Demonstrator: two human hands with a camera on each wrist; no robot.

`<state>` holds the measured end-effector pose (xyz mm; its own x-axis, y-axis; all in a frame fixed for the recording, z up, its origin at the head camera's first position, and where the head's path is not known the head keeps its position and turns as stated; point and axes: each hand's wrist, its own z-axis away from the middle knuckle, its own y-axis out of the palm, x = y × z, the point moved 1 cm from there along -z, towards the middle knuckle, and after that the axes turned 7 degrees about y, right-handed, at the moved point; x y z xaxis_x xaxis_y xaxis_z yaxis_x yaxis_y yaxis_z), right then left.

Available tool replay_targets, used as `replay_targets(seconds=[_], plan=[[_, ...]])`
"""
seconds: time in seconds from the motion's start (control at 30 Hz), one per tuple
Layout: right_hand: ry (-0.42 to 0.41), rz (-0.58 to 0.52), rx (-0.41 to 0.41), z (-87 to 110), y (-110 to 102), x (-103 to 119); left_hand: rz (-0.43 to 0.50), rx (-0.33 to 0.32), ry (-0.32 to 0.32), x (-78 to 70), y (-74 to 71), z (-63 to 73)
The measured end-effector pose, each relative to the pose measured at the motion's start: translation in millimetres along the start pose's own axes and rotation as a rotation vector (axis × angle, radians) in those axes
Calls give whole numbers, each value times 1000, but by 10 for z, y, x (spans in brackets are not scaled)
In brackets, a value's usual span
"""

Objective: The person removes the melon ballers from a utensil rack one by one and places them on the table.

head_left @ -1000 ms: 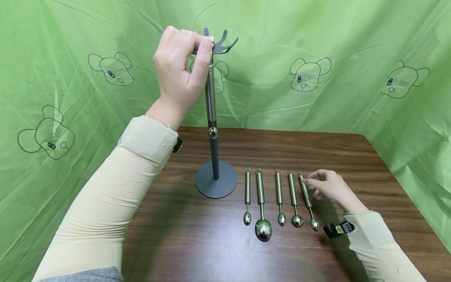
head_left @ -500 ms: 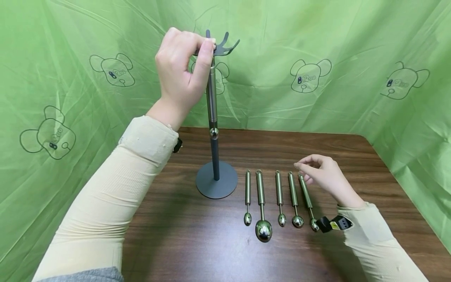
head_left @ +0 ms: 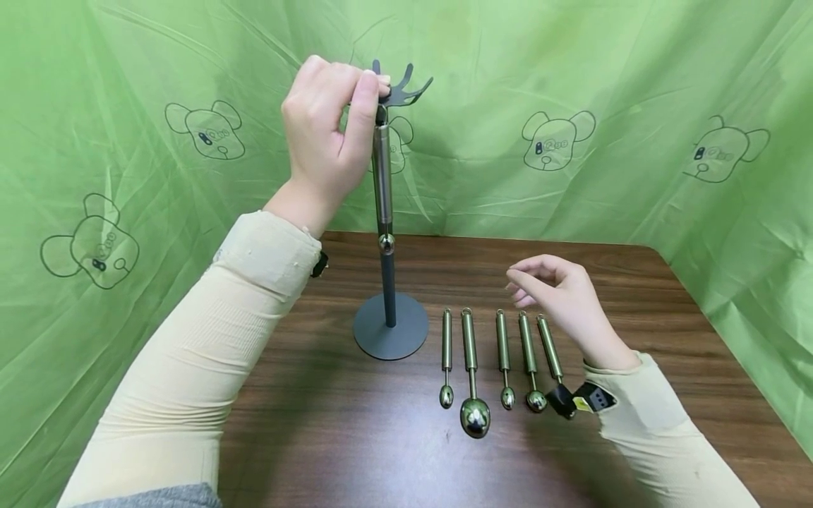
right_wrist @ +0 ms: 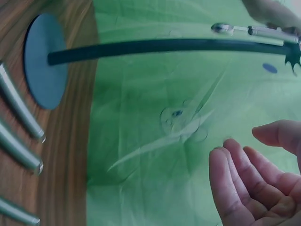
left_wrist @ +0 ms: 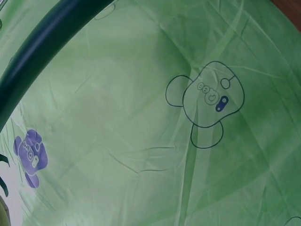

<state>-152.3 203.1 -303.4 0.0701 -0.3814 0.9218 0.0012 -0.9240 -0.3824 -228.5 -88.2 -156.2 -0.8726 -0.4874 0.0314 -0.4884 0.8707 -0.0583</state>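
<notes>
A dark utensil stand rises from a round base, with curved hooks at its top. In the head view my left hand pinches the stand's top by the hooks; its inner fingers are hidden. Below that hand a steel melon baller hangs along the pole, bowl down. My right hand is raised above the table, right of the stand, fingers loosely bent. Nothing shows between its fingertips in the right wrist view. Several melon ballers lie in a row nearby, including a large one and a small one.
The brown wooden table carries the stand and the row. Green cloth with bear-head outlines hangs behind and at both sides. The right wrist camera partly covers the rightmost melon baller. The pole crosses the left wrist view's upper left.
My right hand has left the rightmost melon baller and moved left and up toward the stand, carrying nothing visible. My left hand stays at the stand's top, its thumb shifted slightly. The row lies unmoved.
</notes>
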Motion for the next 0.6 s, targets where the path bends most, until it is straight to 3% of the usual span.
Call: replay_targets(seconds=[0.2, 0.6], plan=[[-72, -28, 3, 9, 81, 169, -5, 13, -3, -6, -29, -5], [-139, -127, 17, -27, 237, 398, -12, 17, -3, -21, -46, -17]])
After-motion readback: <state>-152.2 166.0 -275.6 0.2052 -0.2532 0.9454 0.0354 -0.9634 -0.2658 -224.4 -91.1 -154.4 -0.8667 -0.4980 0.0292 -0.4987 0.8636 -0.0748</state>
